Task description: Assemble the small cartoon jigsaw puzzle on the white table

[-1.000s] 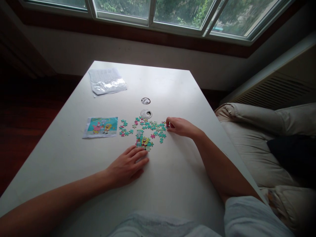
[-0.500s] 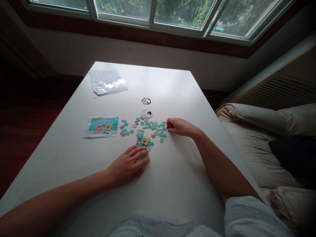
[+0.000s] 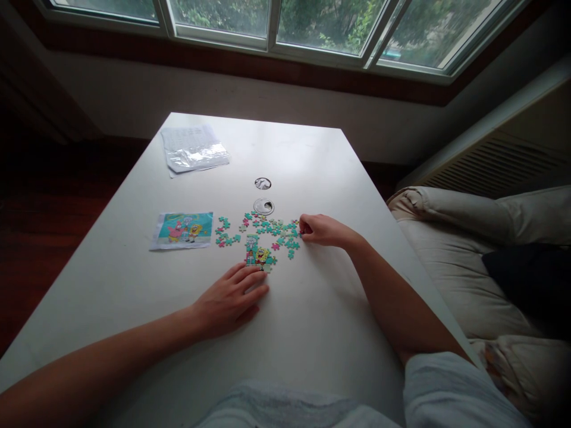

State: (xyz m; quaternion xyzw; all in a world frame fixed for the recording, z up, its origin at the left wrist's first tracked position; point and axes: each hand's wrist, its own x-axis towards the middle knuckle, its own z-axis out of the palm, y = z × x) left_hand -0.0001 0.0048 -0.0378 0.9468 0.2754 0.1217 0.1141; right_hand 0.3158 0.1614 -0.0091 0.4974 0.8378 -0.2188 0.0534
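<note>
**Small block (image 3: 259, 252) joined, many loose pieces (image 3: 274, 227) around it**

From where I stand, I see nearest the person's shirt (image 3: 285, 410), at the close side of the white table (image 3: 312, 339). The left hand (image 3: 232, 297) lies there relaxed with its fingers stretched, grasping nothing that I can see; its fingertips rest at the near edge of the block and cover a little of it.

The block is a jigsaw part, flat on the table between the two hands. A yellow figure and a taller figure beside it are already formed. The right hand (image 3: 323, 229) is at the right end of the loose pieces, with its fingers curled together; whether a piece is pinched inside, I cannot tell.

Beyond the block, and at both sides of it, the pieces lie scattered, mostly green, some pink. To the left is a picture sheet (image 3: 185, 230) with three figures. The pink one I do not find in the block, so I judge that less than half is joined.

Farther are two round inserts (image 3: 264, 206), then a clear bag (image 3: 196, 151), and the window (image 3: 330, 27).
</note>
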